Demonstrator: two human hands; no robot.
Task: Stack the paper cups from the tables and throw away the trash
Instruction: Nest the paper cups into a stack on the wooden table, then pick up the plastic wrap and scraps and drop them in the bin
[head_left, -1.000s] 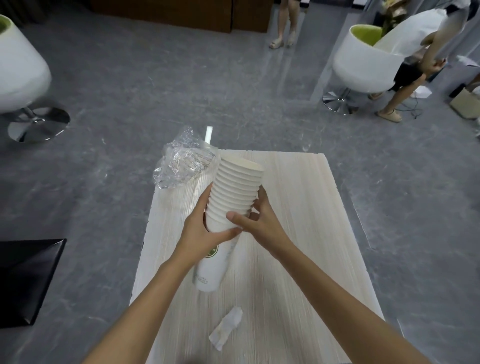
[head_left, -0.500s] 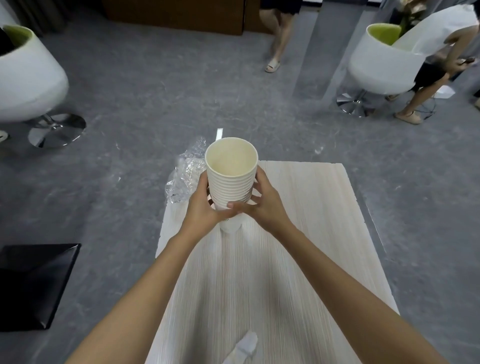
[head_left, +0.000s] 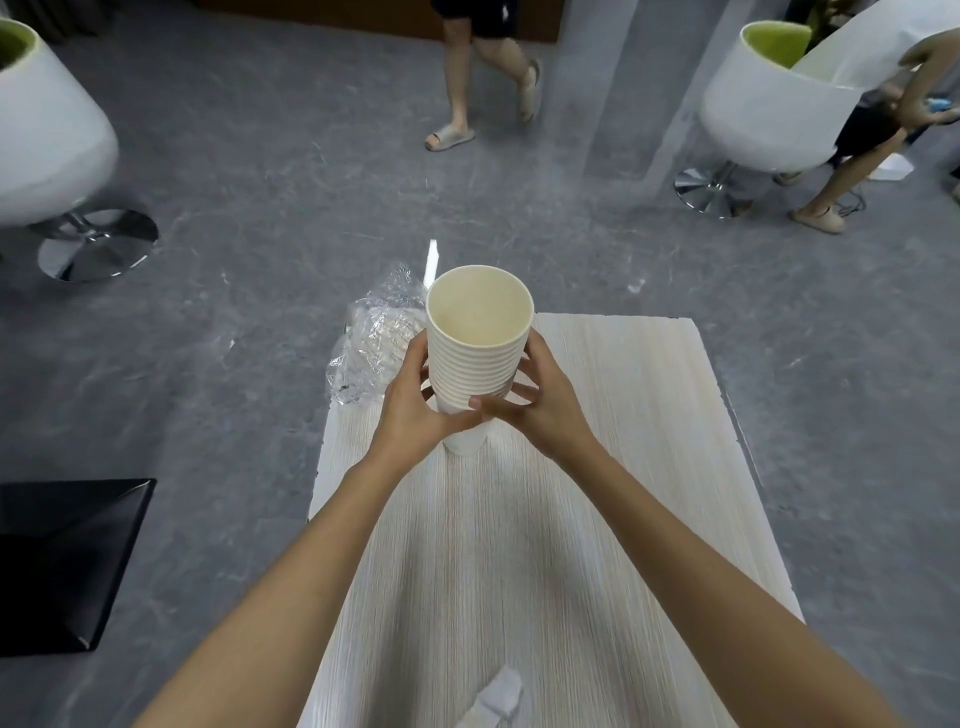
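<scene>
A tall stack of white paper cups (head_left: 477, 364) stands upright on the pale wooden table (head_left: 649, 467), its open top facing me. My left hand (head_left: 415, 410) grips the stack's left side and my right hand (head_left: 540, 405) grips its right side, fingers curled round the ribbed rims. A crumpled clear plastic wrapper (head_left: 371, 348) lies on the table's far left corner, just behind my left hand. A crumpled white tissue (head_left: 498, 699) lies on the table near its front edge.
Two white swivel chairs stand on the grey floor, one (head_left: 52, 150) far left, one (head_left: 763, 114) far right with a person (head_left: 878, 104) bent beside it. Another person (head_left: 488, 78) walks past beyond the table. A black square object (head_left: 62, 561) sits at the left.
The cup stack, tilted a second ago, now stands upright on the table. Both hands still hold it. The view has shifted so the tissue lies at the frame's bottom edge.
</scene>
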